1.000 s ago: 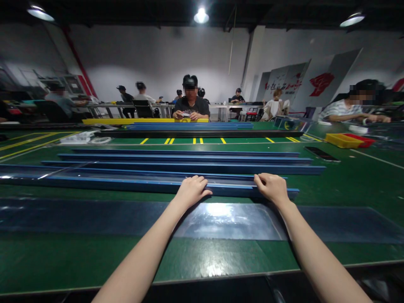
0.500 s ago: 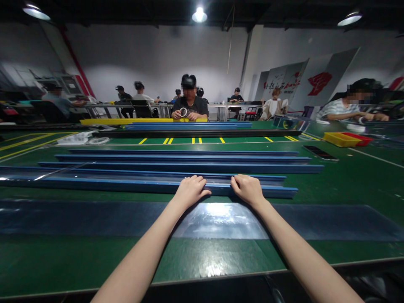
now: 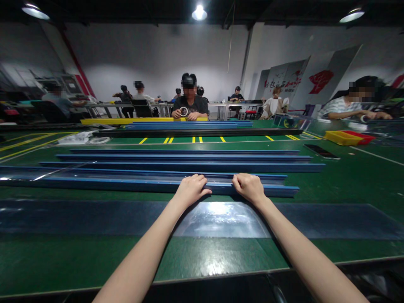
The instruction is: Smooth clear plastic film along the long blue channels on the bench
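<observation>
A long blue channel profile [image 3: 110,185] lies across the table in front of me, its open side up. My left hand [image 3: 191,188] is closed over its near wall, the fingers bent over the top and the thumb along the front. A short way to the right, my right hand [image 3: 249,188] is curled onto the same near wall, its fingertips hidden. Between the hands a stretch of the channel shows. Closer to me, a flat, glossy, see-through strip [image 3: 110,219] lies under my forearms.
Beyond are several more blue profiles [image 3: 221,167], a black bar [image 3: 202,133] and a yellow bar [image 3: 126,121]. A phone [image 3: 321,151] and a yellow tray [image 3: 342,138] lie right on the green table [image 3: 195,261]. Opposite, a person [image 3: 191,103] holds a white ring.
Both hands stay in place on the blue channel. The view shifts very slightly. A person in the left background has raised an arm.
</observation>
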`<state>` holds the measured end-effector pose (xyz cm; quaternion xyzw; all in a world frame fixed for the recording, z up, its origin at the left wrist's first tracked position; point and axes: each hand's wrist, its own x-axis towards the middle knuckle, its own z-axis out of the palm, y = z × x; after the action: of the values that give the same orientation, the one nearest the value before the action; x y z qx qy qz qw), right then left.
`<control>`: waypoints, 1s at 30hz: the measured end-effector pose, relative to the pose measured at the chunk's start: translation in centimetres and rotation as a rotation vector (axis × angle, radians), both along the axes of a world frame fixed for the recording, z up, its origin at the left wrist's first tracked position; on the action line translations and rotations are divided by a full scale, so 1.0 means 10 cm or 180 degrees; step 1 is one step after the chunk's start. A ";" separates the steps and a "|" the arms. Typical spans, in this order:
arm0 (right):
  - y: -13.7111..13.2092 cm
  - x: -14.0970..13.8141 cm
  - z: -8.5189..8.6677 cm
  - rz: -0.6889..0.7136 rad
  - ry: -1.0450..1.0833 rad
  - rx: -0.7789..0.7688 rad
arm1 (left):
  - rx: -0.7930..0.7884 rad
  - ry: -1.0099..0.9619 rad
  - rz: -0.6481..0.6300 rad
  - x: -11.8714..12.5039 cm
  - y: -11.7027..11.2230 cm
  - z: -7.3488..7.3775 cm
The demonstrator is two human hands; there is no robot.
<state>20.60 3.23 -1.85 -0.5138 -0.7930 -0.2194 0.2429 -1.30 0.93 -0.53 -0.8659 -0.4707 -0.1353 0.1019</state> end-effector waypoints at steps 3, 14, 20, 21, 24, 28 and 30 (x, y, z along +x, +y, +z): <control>0.02 0.01 -0.01 0.0067 -0.0008 0.0071 | 0.0018 -0.0024 -0.0009 0.00 0.00 0.00; 0.00 0.17 0.04 -0.0093 0.0027 -0.0158 | 0.0111 0.0021 -0.0163 -0.01 0.00 0.02; 0.00 0.31 0.03 -0.0328 0.0149 -0.0119 | -0.0030 -0.0021 -0.0321 0.02 0.00 0.02; 0.00 0.32 0.03 -0.0338 0.0154 -0.0103 | -0.0037 -0.0024 -0.0321 0.03 0.00 0.01; 0.00 0.32 0.01 -0.0333 0.0133 -0.0063 | -0.0062 -0.0025 -0.0293 0.04 0.01 0.00; 0.00 0.31 0.01 -0.0334 0.0098 -0.0043 | -0.0079 -0.0018 -0.0260 0.04 0.02 0.00; 0.00 0.31 0.02 -0.0332 0.0102 -0.0043 | -0.0076 -0.0021 -0.0252 0.03 0.02 -0.01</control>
<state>23.65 3.19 -1.68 -0.5595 -0.7626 -0.2182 0.2403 -0.97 1.12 -0.59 -0.8845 -0.4380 -0.1364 0.0846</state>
